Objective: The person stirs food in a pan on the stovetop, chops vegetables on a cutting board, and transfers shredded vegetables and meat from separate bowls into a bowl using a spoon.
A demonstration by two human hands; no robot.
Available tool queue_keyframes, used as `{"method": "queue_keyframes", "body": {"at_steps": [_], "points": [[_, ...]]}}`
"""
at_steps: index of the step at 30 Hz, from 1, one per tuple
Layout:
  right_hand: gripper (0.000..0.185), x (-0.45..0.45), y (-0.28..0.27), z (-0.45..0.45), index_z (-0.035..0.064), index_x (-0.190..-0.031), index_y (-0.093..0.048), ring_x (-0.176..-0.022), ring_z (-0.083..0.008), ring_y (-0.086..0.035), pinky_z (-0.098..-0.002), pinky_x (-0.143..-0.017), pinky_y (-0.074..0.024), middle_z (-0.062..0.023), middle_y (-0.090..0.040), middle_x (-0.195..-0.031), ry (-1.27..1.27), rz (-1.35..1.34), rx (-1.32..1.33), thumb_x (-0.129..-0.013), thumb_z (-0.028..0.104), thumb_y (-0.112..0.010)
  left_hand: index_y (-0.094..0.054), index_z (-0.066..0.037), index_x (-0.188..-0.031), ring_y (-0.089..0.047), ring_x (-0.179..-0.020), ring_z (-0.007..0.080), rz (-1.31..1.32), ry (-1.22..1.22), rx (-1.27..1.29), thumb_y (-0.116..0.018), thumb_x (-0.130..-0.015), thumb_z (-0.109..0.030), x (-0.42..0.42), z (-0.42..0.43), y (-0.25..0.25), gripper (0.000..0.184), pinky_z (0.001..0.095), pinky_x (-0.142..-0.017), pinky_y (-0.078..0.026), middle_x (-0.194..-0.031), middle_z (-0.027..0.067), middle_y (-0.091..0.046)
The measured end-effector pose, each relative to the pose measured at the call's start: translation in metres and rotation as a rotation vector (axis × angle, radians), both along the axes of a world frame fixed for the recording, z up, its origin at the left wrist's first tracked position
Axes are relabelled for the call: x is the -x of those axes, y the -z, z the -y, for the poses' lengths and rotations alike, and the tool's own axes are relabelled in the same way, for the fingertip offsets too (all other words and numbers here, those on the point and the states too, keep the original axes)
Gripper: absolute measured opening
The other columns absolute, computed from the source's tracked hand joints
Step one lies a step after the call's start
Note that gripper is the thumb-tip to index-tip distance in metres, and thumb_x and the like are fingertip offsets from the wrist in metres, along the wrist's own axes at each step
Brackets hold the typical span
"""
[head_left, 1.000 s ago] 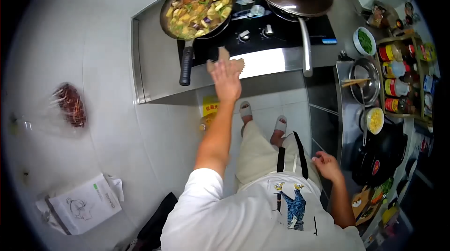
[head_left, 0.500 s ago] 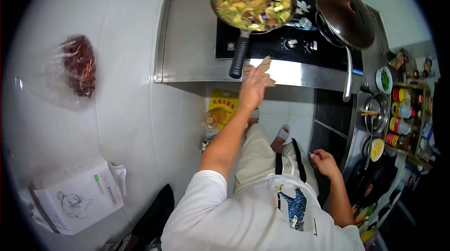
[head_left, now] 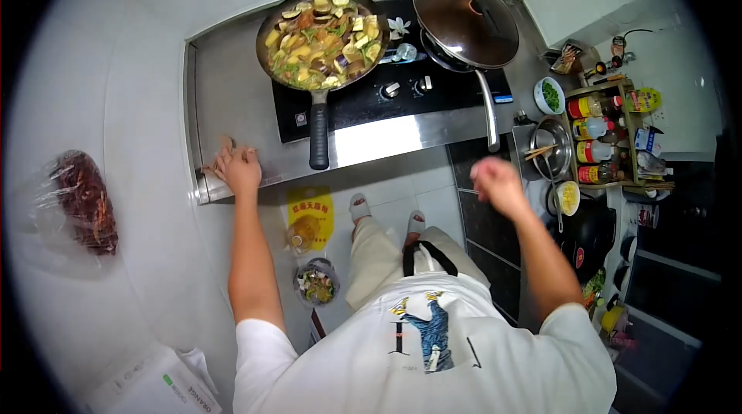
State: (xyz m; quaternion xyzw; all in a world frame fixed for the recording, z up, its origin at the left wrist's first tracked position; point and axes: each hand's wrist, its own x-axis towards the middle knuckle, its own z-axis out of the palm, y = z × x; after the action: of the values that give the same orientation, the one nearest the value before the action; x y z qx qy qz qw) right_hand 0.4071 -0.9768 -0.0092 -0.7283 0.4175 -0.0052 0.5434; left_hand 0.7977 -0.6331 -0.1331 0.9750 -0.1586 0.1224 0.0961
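Left hand (head_left: 237,170) and brown paper (head_left: 226,141) have slid from beside the pan handle to the far left end of the worktop (head_left: 236,105), while the right hand (head_left: 498,182) has risen from beside the thigh and come up near the worktop's front edge. Farthest left, a clear bag of dark red stuff (head_left: 85,201) shows, with part of a white carton (head_left: 158,383) below it.

Next comes the left hand, palm down with its grip spread over the brown paper; the paper lies on the steel by the corner and peeks out past the fingertips, mostly hidden. Well to its right stands the pan, full of aubergine pieces (head_left: 328,43), on the black hob (head_left: 352,111), its black pan handle (head_left: 319,136) pointing toward the person. Down below are a yellow package (head_left: 321,209), a bottle (head_left: 303,234) partly in front of it, and a container of scraps (head_left: 316,287).

Farther right on the hob sits a second pan under a dark lid (head_left: 456,20). Below its metal handle (head_left: 488,112) is the right hand, apart from it and blurred; its fingers look drawn in, but I cannot tell whether its grip is pressed together. Rightmost come chopped greens (head_left: 551,95), chopsticks (head_left: 540,151), yellow bits (head_left: 569,197) and racked bottles (head_left: 591,129).
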Motion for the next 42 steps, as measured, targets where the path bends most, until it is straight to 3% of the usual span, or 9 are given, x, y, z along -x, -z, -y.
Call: {"method": "queue_keyframes", "body": {"at_steps": [2,4,6,9,12,16,19,30,42], "points": [[0.017,-0.059,-0.026,0.058,0.0039,-0.090,-0.063,-0.067,-0.0148,-0.060,-0.0297,-0.062,-0.0493,-0.0058,-0.061,-0.071,0.051,0.108,0.587,-0.086,0.021,-0.061,-0.066,-0.003,-0.097,-0.055,-0.109,0.0327,-0.120,0.039,0.525,-0.055,-0.090,-0.035,0.016,0.021,0.006,0.035,0.0394,-0.091,-0.043,-0.124,0.0216,-0.054],[0.035,-0.120,-0.043,0.120,0.0053,-0.100,-0.063,-0.083,-0.0291,-0.063,-0.0386,-0.077,-0.0501,-0.0149,-0.065,-0.091,0.119,0.139,1.003,-0.081,0.034,-0.066,-0.057,-0.003,-0.112,-0.060,-0.096,0.0194,-0.941,-0.057,1.037,-0.048,-0.095,-0.043,0.055,0.060,-0.051,0.044,0.0343,-0.081,-0.048,-0.101,0.0125,-0.063],[0.060,-0.169,-0.048,0.170,0.0053,-0.117,-0.057,-0.099,-0.0345,-0.060,-0.0432,-0.088,-0.0466,-0.0217,-0.062,-0.103,0.183,-0.151,1.336,-0.077,0.048,-0.067,-0.049,-0.003,-0.119,-0.063,-0.079,0.0200,-1.349,0.066,1.304,-0.041,-0.096,-0.048,0.083,0.082,-0.069,0.052,0.0333,-0.070,-0.053,-0.104,0.0138,-0.061],[0.087,-0.205,-0.024,0.237,-0.0016,-0.132,-0.043,-0.115,-0.0379,-0.052,-0.0408,-0.098,-0.0413,-0.0288,-0.053,-0.123,0.067,-0.353,0.898,-0.071,0.056,-0.069,-0.051,-0.005,-0.112,-0.058,-0.061,0.0159,-1.538,0.012,1.358,-0.048,-0.095,-0.042,0.103,0.101,-0.097,0.041,0.0299,-0.056,-0.050,-0.093,0.0132,-0.063],[0.073,-0.215,-0.006,0.266,-0.0049,-0.127,-0.048,-0.113,-0.0332,-0.056,-0.0362,-0.096,-0.0418,-0.0246,-0.058,-0.119,0.058,-0.253,0.615,-0.069,0.033,-0.071,-0.052,-0.005,-0.099,-0.053,-0.055,0.0112,-1.525,-0.046,1.373,-0.053,-0.094,-0.037,0.100,0.103,-0.093,0.032,0.0263,-0.048,-0.043,-0.085,0.0068,-0.061],[0.058,-0.218,-0.023,0.241,-0.0040,-0.118,-0.057,-0.099,-0.0276,-0.061,-0.0339,-0.086,-0.0453,-0.0189,-0.065,-0.105,0.207,-0.131,0.707,-0.067,0.023,-0.067,-0.053,-0.010,-0.094,-0.050,-0.053,0.0103,-1.537,-0.052,1.369,-0.056,-0.092,-0.039,0.098,0.108,-0.095,0.029,0.0238,-0.045,-0.036,-0.076,0.0023,-0.056],[0.042,-0.233,-0.064,0.191,0.0006,-0.102,-0.065,-0.068,-0.0195,-0.058,-0.0319,-0.068,-0.0457,-0.0086,-0.063,-0.073,0.191,0.008,0.669,-0.068,0.024,-0.066,-0.053,-0.010,-0.094,-0.049,-0.051,0.0104,-1.546,-0.058,1.396,-0.056,-0.092,-0.037,0.100,0.111,-0.094,0.027,0.0222,-0.042,-0.034,-0.075,0.0022,-0.055],[0.051,-0.366,-0.060,0.004,0.0057,-0.116,-0.059,-0.103,-0.0343,-0.061,-0.0407,-0.089,-0.0471,-0.0202,-0.064,-0.106,-0.169,-0.108,0.744,-0.073,0.033,-0.064,-0.053,-0.007,-0.090,-0.050,-0.053,0.0092,-1.543,-0.052,1.370,-0.054,-0.094,-0.037,0.103,0.113,-0.094,0.030,0.0215,-0.043,-0.035,-0.076,0.0019,-0.055],[0.053,-0.382,-0.035,-0.019,0.0086,-0.116,-0.056,-0.101,-0.0340,-0.062,-0.0404,-0.085,-0.0480,-0.0214,-0.065,-0.103,-0.224,-0.227,0.716,-0.073,0.039,-0.064,-0.054,-0.008,-0.095,-0.053,-0.058,0.0101,-1.588,-0.020,1.252,-0.054,-0.093,-0.041,0.098,0.109,-0.100,0.033,0.0228,-0.050,-0.040,-0.080,0.0032,-0.057]]}}
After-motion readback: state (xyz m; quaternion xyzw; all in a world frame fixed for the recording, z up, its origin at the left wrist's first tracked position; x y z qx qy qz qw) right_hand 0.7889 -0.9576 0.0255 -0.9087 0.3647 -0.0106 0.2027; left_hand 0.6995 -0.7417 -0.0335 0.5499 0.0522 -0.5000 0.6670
